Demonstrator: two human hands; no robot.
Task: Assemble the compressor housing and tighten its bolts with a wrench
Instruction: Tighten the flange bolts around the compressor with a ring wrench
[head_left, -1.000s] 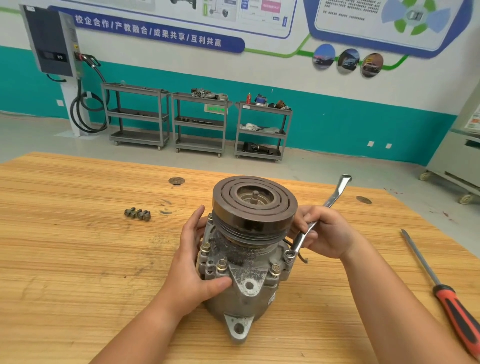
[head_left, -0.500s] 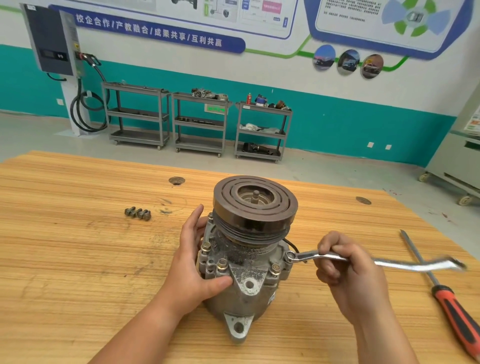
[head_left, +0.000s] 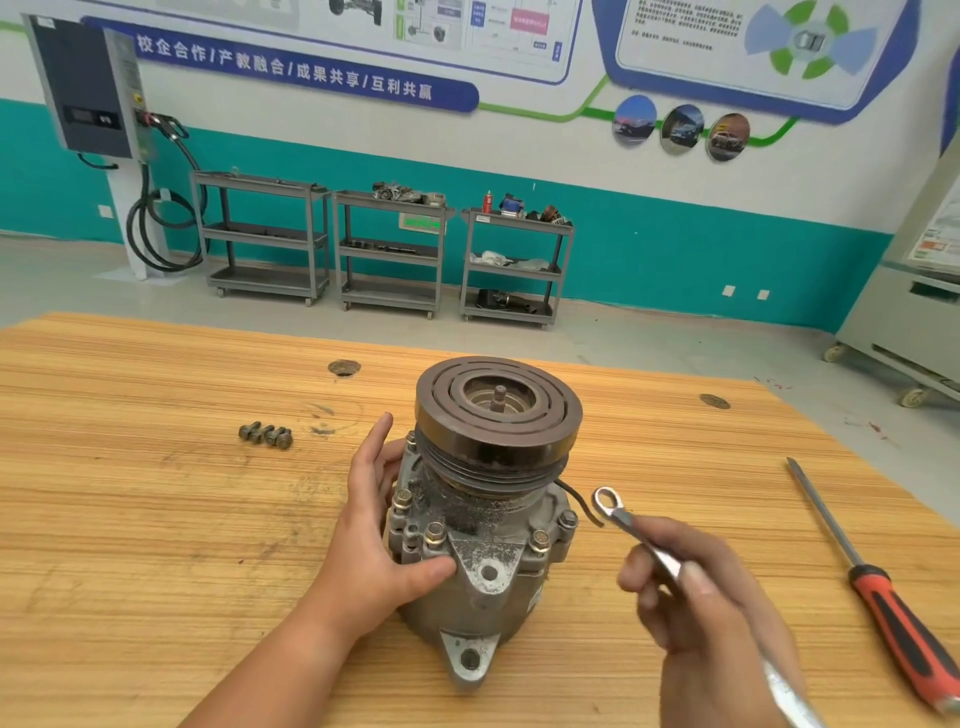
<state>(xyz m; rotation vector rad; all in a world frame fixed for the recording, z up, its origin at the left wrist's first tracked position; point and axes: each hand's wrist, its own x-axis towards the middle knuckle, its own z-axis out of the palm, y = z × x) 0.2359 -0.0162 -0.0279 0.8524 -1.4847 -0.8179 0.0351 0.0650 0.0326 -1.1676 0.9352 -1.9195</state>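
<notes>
A grey metal compressor (head_left: 483, 525) stands upright on the wooden table (head_left: 130, 519), its dark grooved pulley on top. Several bolts sit in its housing flange. My left hand (head_left: 374, 540) grips the housing's left side, thumb across the front. My right hand (head_left: 696, 597) holds a silver ring wrench (head_left: 631, 527) by the shank. The wrench's ring end hangs in the air just right of the housing, off the bolt at the right (head_left: 567, 519).
Three loose bolts (head_left: 266, 435) lie on the table to the left. A screwdriver with a red and black handle (head_left: 883, 592) lies at the right edge. Grey shelf carts (head_left: 389, 249) stand by the far wall.
My right hand swung the wrench clockwise on the right bolt, then lifted its ring end off the bolt. My left hand and the compressor stayed put.
</notes>
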